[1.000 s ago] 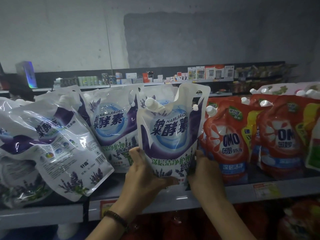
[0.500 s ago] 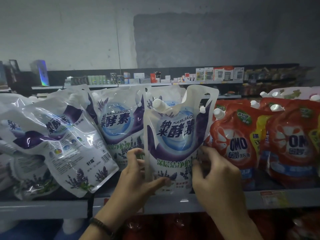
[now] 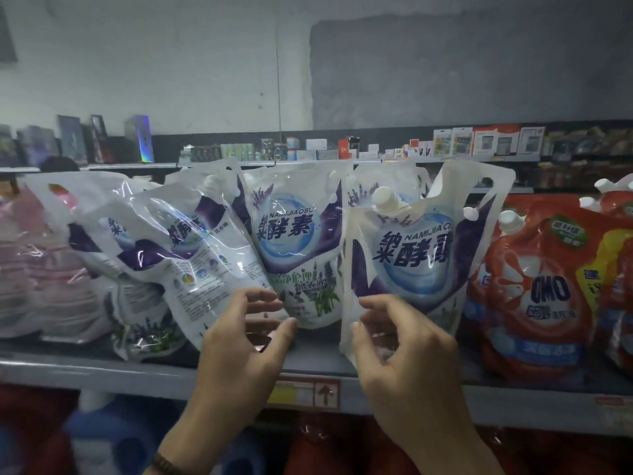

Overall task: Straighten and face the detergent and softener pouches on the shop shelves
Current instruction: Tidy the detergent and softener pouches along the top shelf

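Front pouch (image 3: 418,255) stands upright at the shelf (image 3: 102,371) front edge, label facing out, spout up, just left of the red pouches (image 3: 548,296). It looks done, as a judgement.

Right hand (image 3: 400,344) sits in front of its lower left corner. The fingers are loosely curled with the thumb by the pouch's left edge. Cannot tell if it is pinching the film or is just off it.

Left hand (image 3: 246,330) is half open, with fingers and thumb spread in a loose C. It holds nothing, and its fingertips are just in front of the bottom of the mid pouch (image 3: 291,248).

Mid pouch is set further back on the shelf, roughly upright with its label forward and its base behind the tilted one's corner.

Tilted pouch (image 3: 191,255) lies to its left. Its long axis runs upper left to lower right, the top is fallen leftward, and its lower corner is near the shelf front edge, right beside the left hand's wrist side. More white pouches are slumped behind and under it.

Key relation: the unfaced stock all lies left of the front pouch, so the left hand is the nearer one. The right hand has to cross over or let go first.

Likely next target is the mid or tilted pouch, gripped low at the base and then stood up, spout on top. Risk: the slick film slips and the neighbours topple.
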Demonstrator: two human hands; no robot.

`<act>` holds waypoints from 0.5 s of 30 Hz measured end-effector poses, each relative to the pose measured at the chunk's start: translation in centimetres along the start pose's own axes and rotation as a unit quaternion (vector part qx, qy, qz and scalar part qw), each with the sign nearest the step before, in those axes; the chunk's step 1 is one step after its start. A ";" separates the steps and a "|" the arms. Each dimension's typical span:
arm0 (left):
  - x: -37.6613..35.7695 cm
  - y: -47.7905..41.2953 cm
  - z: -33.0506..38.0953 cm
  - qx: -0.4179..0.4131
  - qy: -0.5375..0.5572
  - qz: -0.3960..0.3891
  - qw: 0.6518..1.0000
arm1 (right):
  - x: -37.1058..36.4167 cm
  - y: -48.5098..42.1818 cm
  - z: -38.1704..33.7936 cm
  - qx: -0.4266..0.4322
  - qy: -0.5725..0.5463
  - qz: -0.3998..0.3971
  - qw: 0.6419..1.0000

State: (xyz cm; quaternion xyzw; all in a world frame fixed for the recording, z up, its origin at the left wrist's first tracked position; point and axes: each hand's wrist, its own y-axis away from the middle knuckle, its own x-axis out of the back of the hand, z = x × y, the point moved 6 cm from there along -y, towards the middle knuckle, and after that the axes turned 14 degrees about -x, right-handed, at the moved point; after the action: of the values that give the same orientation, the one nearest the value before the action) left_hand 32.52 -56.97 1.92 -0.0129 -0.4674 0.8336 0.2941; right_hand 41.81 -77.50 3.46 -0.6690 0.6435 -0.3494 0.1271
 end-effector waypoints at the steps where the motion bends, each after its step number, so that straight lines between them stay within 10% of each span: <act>1: 1.0 0.1 -0.2 -0.005 -0.005 0.022 1.000 | -0.7 0.2 -0.2 -0.001 0.001 -0.005 1.000; 15: 9.8 1.0 -7.6 0.054 0.151 0.171 0.972 | -11.1 2.3 -5.8 -0.035 0.036 -0.082 0.995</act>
State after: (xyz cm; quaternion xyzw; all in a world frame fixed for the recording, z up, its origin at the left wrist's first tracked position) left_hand 26.15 -46.57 -0.60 -0.2018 -0.3625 0.8842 0.2147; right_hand 37.19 -65.64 2.81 -0.7109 0.6021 -0.3598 0.0513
